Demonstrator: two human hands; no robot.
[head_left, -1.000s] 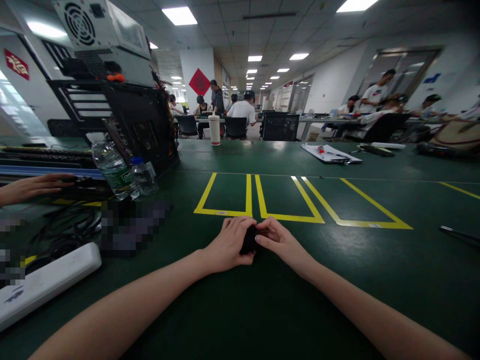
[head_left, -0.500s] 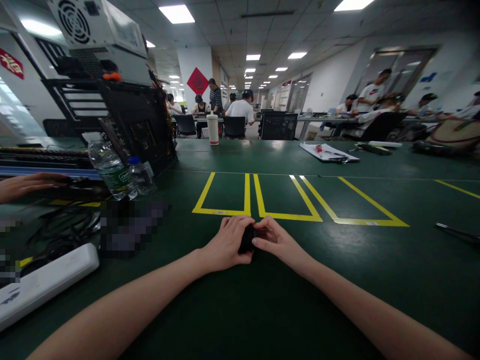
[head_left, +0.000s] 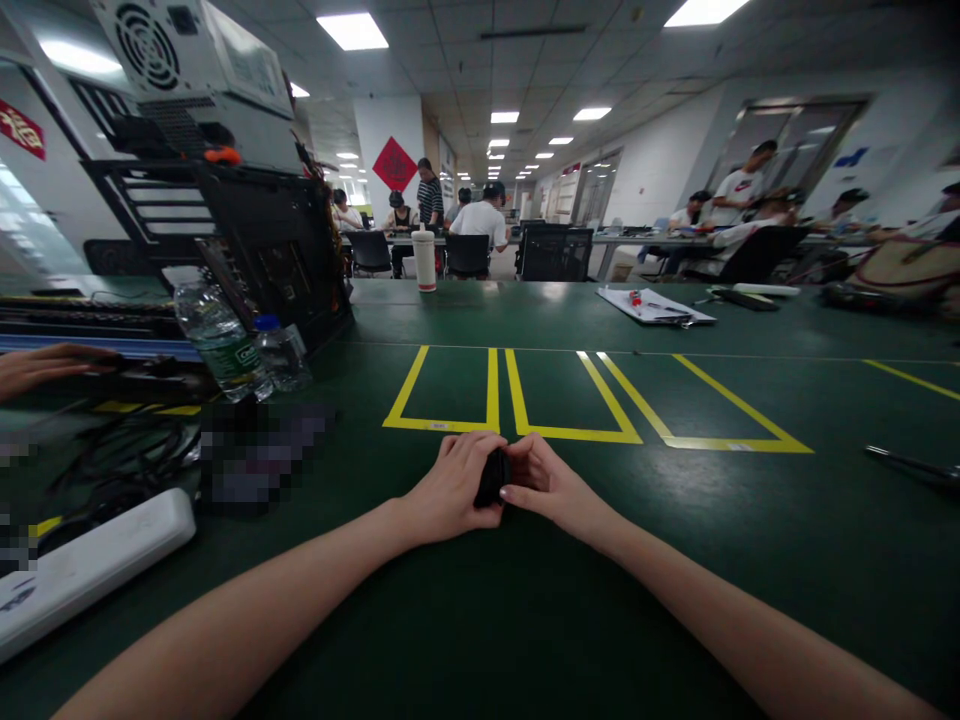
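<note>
Head view shows only a slight change over the last second: the right hand (head_left: 551,488) has its thumb a little lower along the edge of a small black object (head_left: 491,478), so a bit more of the object's dark face is uncovered. The left hand (head_left: 450,485) stays wrapped around the object's other side, gripping it between fingers and thumb. Right thumb and fingers are bent toward it, the thumb apparently touching its edge, but the fingertips are partly hidden, so I cannot tell whether that hand truly grips. The object remains between both hands, low over the tabletop (head_left: 487,620) and just on the wearer's side of the yellow tape outlines (head_left: 427,426); whether it rests on the surface is unclear. As a judgement, the handling is at much the same stage, a small finger adjustment while the left hand steadies the piece.
</note>
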